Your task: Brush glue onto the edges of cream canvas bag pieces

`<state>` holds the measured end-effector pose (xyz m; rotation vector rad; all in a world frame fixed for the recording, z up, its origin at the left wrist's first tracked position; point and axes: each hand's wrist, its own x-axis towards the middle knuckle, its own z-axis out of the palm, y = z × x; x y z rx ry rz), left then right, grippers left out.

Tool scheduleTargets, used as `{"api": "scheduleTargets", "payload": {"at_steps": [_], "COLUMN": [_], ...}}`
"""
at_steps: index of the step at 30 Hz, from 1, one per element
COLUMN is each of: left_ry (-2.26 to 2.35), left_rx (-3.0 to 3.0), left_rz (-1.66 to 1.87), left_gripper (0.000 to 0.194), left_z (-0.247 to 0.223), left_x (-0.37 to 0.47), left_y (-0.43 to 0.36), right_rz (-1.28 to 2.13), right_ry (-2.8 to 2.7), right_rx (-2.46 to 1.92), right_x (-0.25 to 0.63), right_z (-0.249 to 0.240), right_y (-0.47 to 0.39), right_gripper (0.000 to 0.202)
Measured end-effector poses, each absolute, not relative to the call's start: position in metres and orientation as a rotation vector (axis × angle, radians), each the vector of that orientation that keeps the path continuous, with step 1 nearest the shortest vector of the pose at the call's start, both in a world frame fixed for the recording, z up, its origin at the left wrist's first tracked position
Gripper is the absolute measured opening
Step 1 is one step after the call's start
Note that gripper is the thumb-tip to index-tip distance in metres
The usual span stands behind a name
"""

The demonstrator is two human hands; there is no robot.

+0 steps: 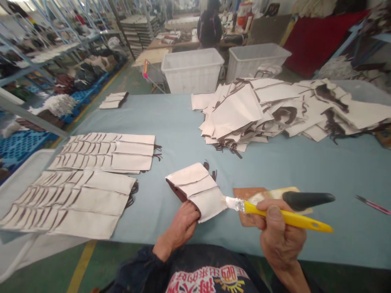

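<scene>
My left hand [182,225] presses on the near edge of a small fanned stack of cream fabric pieces [197,188] on the blue table [183,122]. My right hand [278,236] grips a yellow-handled brush [287,217]; its white bristles touch the right edge of the lowest piece. Under the brush lies a brown board [249,194] with a black pointed tool [308,199] resting on it.
Two rows of overlapped cream pieces [91,179] lie at the left. A large loose heap of pieces [275,110] fills the far right. Pink scissors [372,204] lie at the right edge. Two white bins [192,69] and a person stand beyond the table.
</scene>
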<state>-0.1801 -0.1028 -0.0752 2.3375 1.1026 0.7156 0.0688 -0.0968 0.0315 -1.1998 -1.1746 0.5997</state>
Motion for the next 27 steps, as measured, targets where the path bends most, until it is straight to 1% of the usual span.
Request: {"api": "scheduleTargets", "payload": {"at_steps": [4, 8, 10, 13, 17, 19, 22, 25, 27], "left_ry": [1.284, 1.376, 1.450, 1.644, 1.965, 2.076, 2.187, 2.289, 2.365], "left_rx": [2.241, 2.221, 2.060, 1.668, 1.290, 1.149, 1.011, 0.981, 0.967], "left_rz": [0.710, 0.581, 0.516, 0.499, 0.505, 0.510, 0.482, 0.361, 0.241], "left_gripper": [0.034, 0.033, 0.031, 0.027, 0.048, 0.050, 0.045, 0.032, 0.034], "left_z": [-0.090, -0.092, -0.098, -0.114, -0.133, -0.138, -0.143, -0.148, -0.151], "left_x": [-0.189, -0.207, -0.225, -0.258, -0.291, -0.297, -0.293, -0.280, -0.268], "left_y": [-0.135, -0.156, -0.171, -0.202, -0.229, -0.223, -0.189, -0.145, -0.122], "right_rz": [0.706, 0.788, 0.791, 0.810, 0.871, 0.895, 0.880, 0.897, 0.944], "right_ry": [-1.125, -1.158, -1.195, -1.250, -1.340, -1.377, -1.449, -1.539, -1.588], "right_rx": [-1.191, -1.211, -1.248, -1.298, -1.311, -1.313, -1.282, -1.228, -1.188], "right_x": [0.074, 0.075, 0.075, 0.076, 0.083, 0.088, 0.094, 0.098, 0.100], "right_z": [0.025, 0.020, 0.020, 0.018, 0.007, 0.000, -0.007, -0.009, -0.008], "right_y": [-0.098, -0.097, -0.098, -0.099, -0.101, -0.100, -0.098, -0.093, -0.090], "right_gripper": [0.034, 0.038, 0.042, 0.046, 0.046, 0.044, 0.043, 0.042, 0.040]}}
